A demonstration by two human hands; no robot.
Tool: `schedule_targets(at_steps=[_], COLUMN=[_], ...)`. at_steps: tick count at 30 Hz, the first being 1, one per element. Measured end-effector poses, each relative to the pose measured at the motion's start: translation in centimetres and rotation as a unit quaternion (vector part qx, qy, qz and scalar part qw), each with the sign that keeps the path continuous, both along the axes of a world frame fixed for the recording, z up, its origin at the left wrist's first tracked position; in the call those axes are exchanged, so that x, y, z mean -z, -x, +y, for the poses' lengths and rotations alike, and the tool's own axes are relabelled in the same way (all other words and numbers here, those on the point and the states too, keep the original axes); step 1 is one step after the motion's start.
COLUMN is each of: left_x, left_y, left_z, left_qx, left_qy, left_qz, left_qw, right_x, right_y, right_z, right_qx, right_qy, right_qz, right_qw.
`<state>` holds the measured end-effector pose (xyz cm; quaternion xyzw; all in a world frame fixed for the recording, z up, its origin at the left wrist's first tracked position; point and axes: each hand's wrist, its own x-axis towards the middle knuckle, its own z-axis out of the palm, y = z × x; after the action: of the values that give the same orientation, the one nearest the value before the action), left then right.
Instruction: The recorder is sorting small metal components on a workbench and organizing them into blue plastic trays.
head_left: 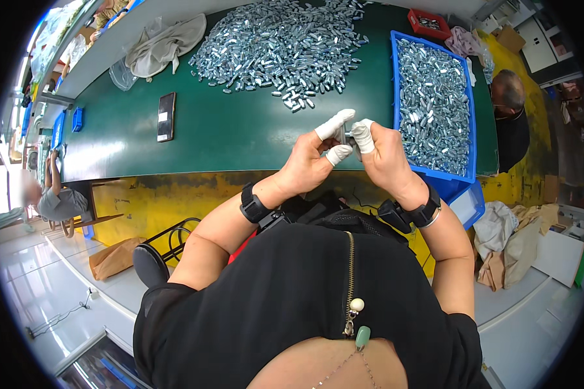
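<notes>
My left hand [310, 161], with white covers on its thumb and fingertips, is closed in a pinch on a small silvery metal piece [345, 135]. My right hand [388, 154], its fingertips also covered in white, meets it from the other side, closed at the same piece. Fingers hide most of the piece, so its exact kind is unclear. Both hands are just above the front edge of the green table [240, 146]. Beyond them lies a large loose heap of shiny metal pieces [279, 48]. To the right, a blue tray [472, 123] is filled with similar pieces.
A phone [166, 117] lies left of the heap, near a crumpled grey cloth [165, 48]. A small red bin [429, 24] stands at the back right. One person [509, 110] is beyond the tray, another [61, 198] at far left. A black stool [152, 264] stands lower left.
</notes>
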<state>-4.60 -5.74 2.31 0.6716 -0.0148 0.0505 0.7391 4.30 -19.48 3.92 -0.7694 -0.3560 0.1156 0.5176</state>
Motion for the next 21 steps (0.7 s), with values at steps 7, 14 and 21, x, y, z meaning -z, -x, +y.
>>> schedule_targets(at_steps=[7, 14, 21], left_x=[0.3, 0.0, 0.6], left_y=[0.0, 0.0, -0.1], left_z=[-1.1, -0.7, 2.3], left_qx=[-0.01, -0.028, 0.092], left_qy=[-0.045, 0.032, 0.191], left_qz=[-0.031, 0.022, 0.085], left_qw=[0.998, 0.999, 0.974], right_x=[-1.1, -1.9, -1.2], right_y=[-0.9, -0.7, -0.5], right_z=[-2.0, -1.2, 0.5], right_qx=[-0.076, -0.023, -0.069], right_qy=[0.033, 0.014, -0.028], right_qz=[0.164, 0.1, -0.049], right_qw=[0.983, 0.995, 0.996])
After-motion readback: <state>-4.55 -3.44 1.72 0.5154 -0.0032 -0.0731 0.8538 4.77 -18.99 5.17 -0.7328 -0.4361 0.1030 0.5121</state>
